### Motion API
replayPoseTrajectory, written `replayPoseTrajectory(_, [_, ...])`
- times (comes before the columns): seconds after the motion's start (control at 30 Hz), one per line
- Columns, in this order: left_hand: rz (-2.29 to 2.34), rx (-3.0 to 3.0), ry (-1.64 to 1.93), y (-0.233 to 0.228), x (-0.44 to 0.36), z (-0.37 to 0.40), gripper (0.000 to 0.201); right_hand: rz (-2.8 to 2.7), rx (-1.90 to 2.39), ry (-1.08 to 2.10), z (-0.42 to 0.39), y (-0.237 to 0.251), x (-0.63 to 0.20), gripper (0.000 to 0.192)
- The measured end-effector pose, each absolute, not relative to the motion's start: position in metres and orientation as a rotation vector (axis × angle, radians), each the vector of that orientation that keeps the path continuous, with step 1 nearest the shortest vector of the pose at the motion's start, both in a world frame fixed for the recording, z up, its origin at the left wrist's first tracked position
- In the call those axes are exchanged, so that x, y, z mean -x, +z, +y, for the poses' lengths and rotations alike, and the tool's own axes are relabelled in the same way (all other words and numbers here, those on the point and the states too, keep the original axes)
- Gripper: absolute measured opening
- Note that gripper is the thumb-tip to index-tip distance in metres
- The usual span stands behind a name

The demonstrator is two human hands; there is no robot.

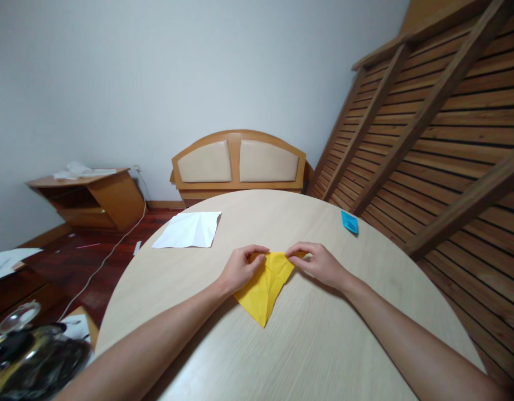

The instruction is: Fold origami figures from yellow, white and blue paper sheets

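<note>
The left grip (243, 266) and right grip (319, 263) pinch a pointed, folded yellow paper (265, 295) around the middle of the round, pale wooden surface (324, 351). Near the far right edge lies a small, folded blue paper diamond (349, 222)

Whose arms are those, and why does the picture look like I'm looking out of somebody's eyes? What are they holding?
There's no robot here, just a person with two bare hands. The camera sits on that person's head, looking forward and down, so you see roughly what they see. That's why the arms come in from the bottom.

The left hand and right hand hold a folded yellow sheet, which looks like paper, near its top edge. One of its corners points back toward the person.

On the round table there's also a creased white sheet to the left and a small blue piece to the right.
</note>
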State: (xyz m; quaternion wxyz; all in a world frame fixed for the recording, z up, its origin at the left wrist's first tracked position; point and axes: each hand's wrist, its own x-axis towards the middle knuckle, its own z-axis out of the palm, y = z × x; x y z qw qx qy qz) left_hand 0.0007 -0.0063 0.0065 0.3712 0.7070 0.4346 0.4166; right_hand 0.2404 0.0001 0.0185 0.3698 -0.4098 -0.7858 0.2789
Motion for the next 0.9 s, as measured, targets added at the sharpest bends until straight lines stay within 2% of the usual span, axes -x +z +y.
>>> replayPoseTrajectory(0.3, [1.102,-1.750,0.911,0.004,-0.008,-0.008,0.028,-2.341,1.087,0.336,-0.012,0.028,-0.227,0.019])
replayPoseTrajectory(0.63, [1.087,-1.865,0.728,0.006,-0.009,-0.012,0.032,-2.483,1.158,0.410,-0.016,0.030,-0.225,0.027])
replayPoseTrajectory(0.9, [1.040,-1.828,0.853,0.010,-0.005,-0.012,0.034,-2.296,1.267,0.456,0.004,0.025,-0.256,0.046])
